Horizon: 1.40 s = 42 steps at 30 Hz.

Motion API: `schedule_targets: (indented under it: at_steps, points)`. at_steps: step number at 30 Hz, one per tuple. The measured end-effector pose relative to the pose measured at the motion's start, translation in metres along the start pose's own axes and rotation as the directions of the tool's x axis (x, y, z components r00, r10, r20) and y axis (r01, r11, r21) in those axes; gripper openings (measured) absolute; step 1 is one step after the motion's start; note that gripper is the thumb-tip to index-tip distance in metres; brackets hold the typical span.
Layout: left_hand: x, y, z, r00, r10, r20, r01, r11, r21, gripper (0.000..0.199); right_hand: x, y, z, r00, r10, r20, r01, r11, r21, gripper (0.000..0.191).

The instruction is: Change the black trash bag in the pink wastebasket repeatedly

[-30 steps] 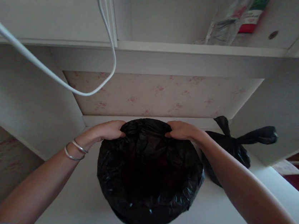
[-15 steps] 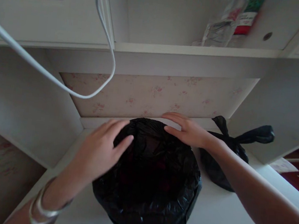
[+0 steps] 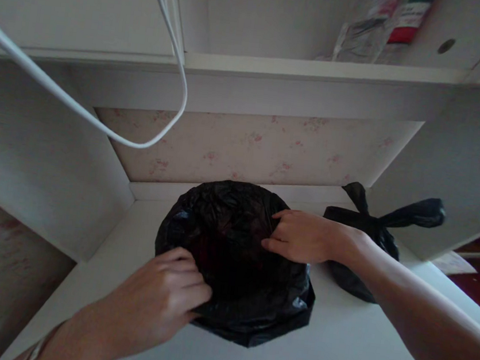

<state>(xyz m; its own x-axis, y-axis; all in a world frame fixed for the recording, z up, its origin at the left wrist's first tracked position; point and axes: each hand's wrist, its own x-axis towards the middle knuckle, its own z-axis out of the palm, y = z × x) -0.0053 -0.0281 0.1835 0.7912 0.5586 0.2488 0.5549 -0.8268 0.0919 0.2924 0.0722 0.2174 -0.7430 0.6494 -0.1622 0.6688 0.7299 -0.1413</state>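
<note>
A black garbage bag (image 3: 249, 325) lines a round bin, its edge folded outward over the rim; the bin itself is hidden. Inside is dark, with faint reddish patches. My left hand (image 3: 171, 288) is closed on the bag's near left edge, fingers curled over the rim and the thumb low on the outside. At the right side of the opening, my right hand (image 3: 300, 236) grips the bag's edge, with its fingertips just inside and partly bent. Behind my right forearm sits a second black bag (image 3: 353, 282), tied in a knot with two ends sticking up.
A white cable (image 3: 140, 144) loops down at the upper left. Above is a white shelf (image 3: 279, 68) holding clear plastic packaging (image 3: 360, 40) and a red-and-green labelled bottle (image 3: 407, 26). White side panels flank the white surface (image 3: 358, 355); floral wallpaper (image 3: 244, 146) is behind.
My left hand has moved down from the far left rim to the near left edge and closed. My right hand has come down along the right rim, fingers now inside. The near edge sits higher.
</note>
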Motion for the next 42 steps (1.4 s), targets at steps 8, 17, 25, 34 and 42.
schedule_targets:
  at_steps: [8, 17, 25, 34, 42]
  points:
    - [-0.020, -0.004, -0.025, 0.993, -0.110, -0.051, 0.117, 0.977, 0.180, 0.064, -0.035, -0.054, -0.002, 0.960, -0.230, -0.158, 0.264, 0.932, 0.249, 0.062]
    - [0.021, 0.036, 0.034, 0.938, -0.068, -0.341, 0.100, 0.992, 0.078, 0.051, -0.020, -0.088, 0.028, 0.948, -0.318, -0.029, 0.317, 0.948, -0.032, 0.019]
    - [0.001, -0.029, 0.001, 0.960, 0.232, -0.157, -0.227, 0.973, 0.044, 0.040, -0.039, -0.055, 0.004, 0.913, -0.380, -0.152, 0.407, 0.882, 0.238, 0.063]
    - [-0.031, -0.075, -0.018, 0.986, -0.136, -0.093, 0.154, 0.964, 0.215, 0.061, -0.034, -0.039, 0.010, 0.985, -0.171, 0.008, 0.170, 0.982, 0.083, 0.098]
    - [0.015, 0.050, 0.011, 0.922, 0.034, -0.386, 0.018, 0.991, 0.132, 0.038, -0.006, -0.073, -0.003, 0.930, -0.261, 0.258, 0.268, 0.963, 0.010, 0.037]
